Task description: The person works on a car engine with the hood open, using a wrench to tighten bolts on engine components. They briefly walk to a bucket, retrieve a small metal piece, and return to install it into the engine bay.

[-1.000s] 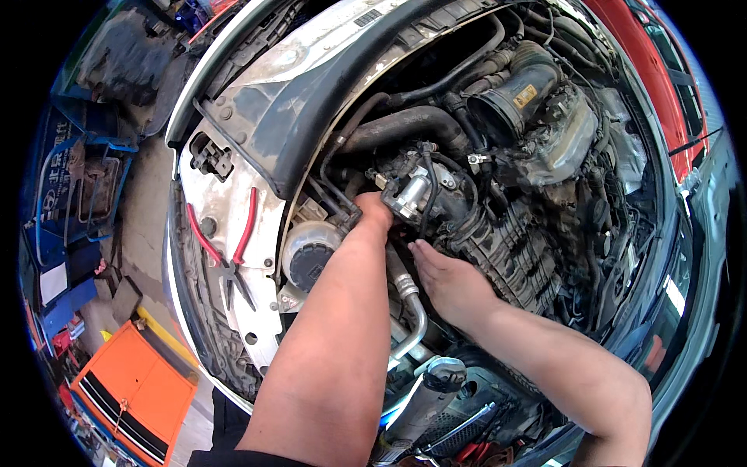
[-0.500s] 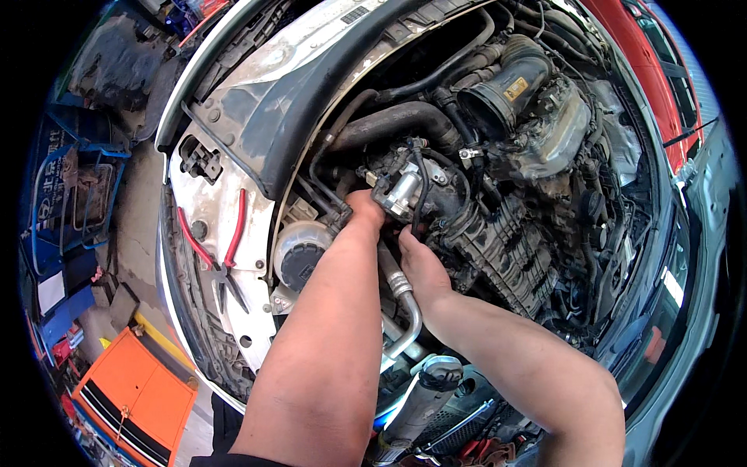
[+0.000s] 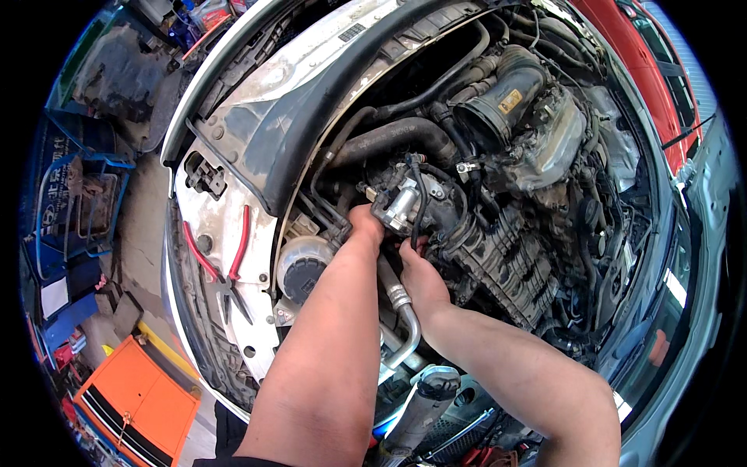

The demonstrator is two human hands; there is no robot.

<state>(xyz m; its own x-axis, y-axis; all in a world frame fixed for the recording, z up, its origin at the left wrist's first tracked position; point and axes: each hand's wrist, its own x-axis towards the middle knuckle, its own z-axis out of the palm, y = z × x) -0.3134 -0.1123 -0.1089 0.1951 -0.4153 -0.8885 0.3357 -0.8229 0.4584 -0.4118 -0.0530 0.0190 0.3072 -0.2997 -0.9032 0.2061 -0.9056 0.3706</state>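
Note:
Both arms reach into a car's engine bay. My left hand [image 3: 366,219] is deep beside a metal throttle-body assembly [image 3: 407,201], its fingers hidden beneath it. My right hand [image 3: 420,272] is just below that assembly, next to a silver pipe [image 3: 406,325], its fingertips tucked out of sight under a black hose. What either hand grips cannot be seen. A reservoir with a black cap [image 3: 303,276] sits left of my left forearm. Red-handled pliers [image 3: 241,245] lie open on the white front panel [image 3: 261,303].
A black intake manifold [image 3: 506,257] and corrugated air duct [image 3: 506,93] fill the right of the bay. An orange tool cabinet [image 3: 132,397], a blue cart [image 3: 93,194] and a yellow bar [image 3: 163,346] are on the left. A red car [image 3: 638,54] stands at upper right.
My right hand has moved up and left, and its fingers have slipped further under the assembly. My left hand stays in much the same place beside it.

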